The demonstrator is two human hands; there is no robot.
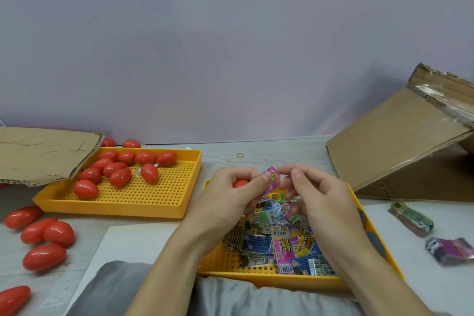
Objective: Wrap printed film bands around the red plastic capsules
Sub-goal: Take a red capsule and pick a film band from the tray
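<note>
My left hand [232, 195] hides most of the red capsule [240, 183]; my right fingertips [287, 170] blur beside the pink band [272, 176].

1 head-worn camera looks forward and down, close over the hands [272, 195] and table [282, 154].

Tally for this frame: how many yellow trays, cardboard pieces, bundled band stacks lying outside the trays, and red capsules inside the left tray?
Yellow trays: 2
Cardboard pieces: 2
Bundled band stacks outside the trays: 2
Red capsules inside the left tray: 10
Total: 16
</note>
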